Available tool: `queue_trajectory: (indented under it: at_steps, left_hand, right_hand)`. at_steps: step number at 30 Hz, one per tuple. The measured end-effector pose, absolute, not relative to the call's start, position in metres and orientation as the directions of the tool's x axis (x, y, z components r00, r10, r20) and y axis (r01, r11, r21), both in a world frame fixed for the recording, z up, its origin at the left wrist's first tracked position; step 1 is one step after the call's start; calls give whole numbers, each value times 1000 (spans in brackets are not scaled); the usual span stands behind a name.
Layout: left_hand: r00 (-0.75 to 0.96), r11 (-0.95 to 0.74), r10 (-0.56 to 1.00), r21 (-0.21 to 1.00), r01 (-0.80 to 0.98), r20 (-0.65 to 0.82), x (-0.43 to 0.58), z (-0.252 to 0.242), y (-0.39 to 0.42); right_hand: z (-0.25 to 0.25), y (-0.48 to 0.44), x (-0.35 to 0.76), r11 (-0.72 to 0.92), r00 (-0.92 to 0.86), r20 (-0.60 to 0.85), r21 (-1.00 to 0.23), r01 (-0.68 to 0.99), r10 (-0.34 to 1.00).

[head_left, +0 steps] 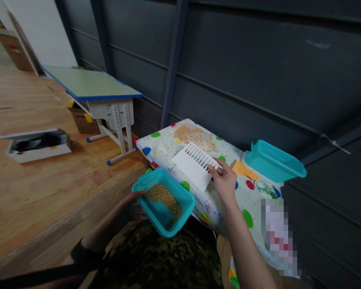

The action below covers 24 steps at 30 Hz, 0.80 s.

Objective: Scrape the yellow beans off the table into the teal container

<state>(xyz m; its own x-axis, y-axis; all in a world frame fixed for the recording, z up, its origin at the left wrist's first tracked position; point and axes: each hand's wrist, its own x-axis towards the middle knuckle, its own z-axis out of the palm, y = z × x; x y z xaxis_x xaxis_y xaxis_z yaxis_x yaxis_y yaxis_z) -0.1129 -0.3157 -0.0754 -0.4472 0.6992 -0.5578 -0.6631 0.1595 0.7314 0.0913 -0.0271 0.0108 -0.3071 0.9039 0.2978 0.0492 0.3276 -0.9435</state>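
Observation:
My left hand (136, 204) grips the left rim of a teal plastic basin (158, 212), which is held tilted beside the table's near edge. Round tan beans (163, 196), like soybeans, lie inside it. My right hand (224, 180) pinches the right end of a flat white plate (192, 169) with a row of slots along its far side. The plate is over the tablecloth, right of the basin; I cannot tell whether it touches the cloth. Just beyond it, a spread of beans mixed with pale grains (195, 137) lies on the table.
The table wears a white cloth (228, 208) with coloured balloon prints. On its right are another teal basin (272, 162), an orange cloth (245, 170) and a green-and-white round item (265, 188). A dark panelled wall (243, 56) stands behind. Leftward are a desk (96, 83) and an open box (39, 150).

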Motion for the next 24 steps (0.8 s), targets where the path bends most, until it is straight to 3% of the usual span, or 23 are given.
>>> queue_trajectory:
  at_steps: [7, 15, 20, 24]
  left_hand:
    - [-466, 199, 622, 703, -683, -629, -108, -58, -311]
    - [-455, 183, 678, 732, -657, -577, -112, -68, -315]
    - [-447, 195, 680, 730, -655, -582, -120, -87, -314]
    - [-439, 205, 675, 723, -660, -592, -119, -87, -316]
  right_hand:
    - [11, -37, 97, 234, -374, 215, -972, 5, 902]
    - [12, -53, 106, 219, -405, 212, -975, -30, 890]
    - [17, -35, 110, 288, -196, 289, -957, -38, 937]
    - [20, -22, 112, 365, -91, 358, -927, 80, 929]
